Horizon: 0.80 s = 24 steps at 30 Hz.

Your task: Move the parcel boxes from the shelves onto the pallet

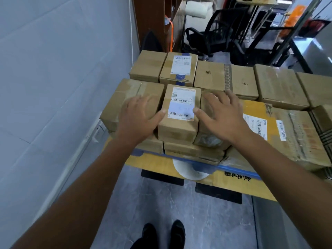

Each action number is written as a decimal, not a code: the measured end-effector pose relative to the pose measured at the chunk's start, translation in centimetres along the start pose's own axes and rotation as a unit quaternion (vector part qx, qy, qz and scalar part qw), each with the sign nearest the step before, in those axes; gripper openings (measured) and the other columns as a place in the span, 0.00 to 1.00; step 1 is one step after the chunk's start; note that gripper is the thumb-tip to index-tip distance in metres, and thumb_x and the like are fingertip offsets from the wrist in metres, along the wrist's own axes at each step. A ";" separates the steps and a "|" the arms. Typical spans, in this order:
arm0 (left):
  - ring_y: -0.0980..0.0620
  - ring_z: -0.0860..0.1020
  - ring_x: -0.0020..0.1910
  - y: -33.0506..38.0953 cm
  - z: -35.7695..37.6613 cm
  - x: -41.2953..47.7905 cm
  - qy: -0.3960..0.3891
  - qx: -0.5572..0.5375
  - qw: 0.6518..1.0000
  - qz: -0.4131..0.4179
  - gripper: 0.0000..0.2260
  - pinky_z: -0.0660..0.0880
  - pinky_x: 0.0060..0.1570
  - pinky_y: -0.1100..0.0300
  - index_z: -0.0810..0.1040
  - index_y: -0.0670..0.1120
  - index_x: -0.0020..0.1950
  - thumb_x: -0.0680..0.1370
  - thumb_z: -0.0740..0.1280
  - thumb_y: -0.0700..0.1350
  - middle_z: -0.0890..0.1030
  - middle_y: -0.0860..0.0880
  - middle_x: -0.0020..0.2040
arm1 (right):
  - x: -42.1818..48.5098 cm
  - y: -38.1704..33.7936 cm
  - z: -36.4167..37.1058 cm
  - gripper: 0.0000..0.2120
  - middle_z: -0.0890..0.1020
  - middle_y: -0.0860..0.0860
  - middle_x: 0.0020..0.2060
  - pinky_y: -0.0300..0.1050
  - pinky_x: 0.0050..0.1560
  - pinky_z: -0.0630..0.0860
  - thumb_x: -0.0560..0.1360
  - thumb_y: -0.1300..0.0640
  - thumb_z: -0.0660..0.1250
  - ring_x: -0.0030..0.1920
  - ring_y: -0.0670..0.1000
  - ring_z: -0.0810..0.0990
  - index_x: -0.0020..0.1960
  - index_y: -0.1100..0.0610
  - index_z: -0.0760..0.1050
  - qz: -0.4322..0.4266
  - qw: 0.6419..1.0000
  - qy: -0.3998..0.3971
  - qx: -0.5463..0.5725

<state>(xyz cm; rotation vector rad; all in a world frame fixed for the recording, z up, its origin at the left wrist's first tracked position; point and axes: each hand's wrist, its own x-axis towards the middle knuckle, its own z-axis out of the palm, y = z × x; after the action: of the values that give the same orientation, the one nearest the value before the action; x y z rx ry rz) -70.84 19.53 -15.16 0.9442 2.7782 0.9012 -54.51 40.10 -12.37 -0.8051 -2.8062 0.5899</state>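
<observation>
A small brown parcel box (179,128) with a white shipping label on top sits at the near left of a stack of several cardboard boxes. My left hand (138,117) lies open on its left side, thumb tip against the box's top edge. On the other side my right hand (222,115) is open too, fingers spread, thumb touching the label's right edge. Neither hand curls round the box. Beneath the stack, black pallet (218,192) blocks show under a yellow cardboard sheet (158,163). Further boxes (280,85) fill the stack's far and right sides.
A grey wall (53,87) runs close along the left. Behind the stack stand a brown cabinet (149,20) and a black office chair (212,36). A metal table (319,51) is at the upper right. My shoes (163,234) stand on grey floor before the pallet.
</observation>
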 end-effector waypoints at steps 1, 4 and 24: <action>0.41 0.67 0.77 -1.2 -1.0 0.6 0.009 0.012 1.000 -0.016 0.38 0.63 0.76 0.39 0.70 0.49 0.78 0.75 0.60 0.71 0.71 0.43 0.77 | 0.5 -0.8 0.2 0.37 0.63 0.49 0.82 0.70 0.79 0.50 0.76 0.26 0.51 0.84 0.58 0.48 0.81 0.42 0.63 -0.011 1.000 -0.003 -0.003; 0.41 0.70 0.74 -5.0 -3.7 2.6 0.018 0.042 0.998 -0.045 0.41 0.66 0.73 0.38 0.73 0.48 0.76 0.72 0.56 0.74 0.74 0.44 0.74 | 1.8 -3.0 1.5 0.32 0.60 0.49 0.83 0.72 0.78 0.48 0.81 0.29 0.55 0.84 0.57 0.46 0.81 0.38 0.61 -0.020 0.999 -0.023 -0.013; 0.36 0.59 0.79 -9.0 -1.4 3.6 -0.090 0.024 0.996 -0.006 0.40 0.64 0.74 0.36 0.67 0.60 0.78 0.70 0.62 0.78 0.55 0.49 0.84 | 1.9 -4.3 4.9 0.42 0.52 0.47 0.85 0.77 0.77 0.44 0.70 0.19 0.39 0.84 0.58 0.43 0.81 0.31 0.54 0.026 0.994 -0.042 -0.102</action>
<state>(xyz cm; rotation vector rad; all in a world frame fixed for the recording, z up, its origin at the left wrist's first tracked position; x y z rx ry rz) -78.86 15.14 -18.60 0.9640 2.6601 0.7114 -59.43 36.22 -14.95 -0.9132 -2.9657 0.3569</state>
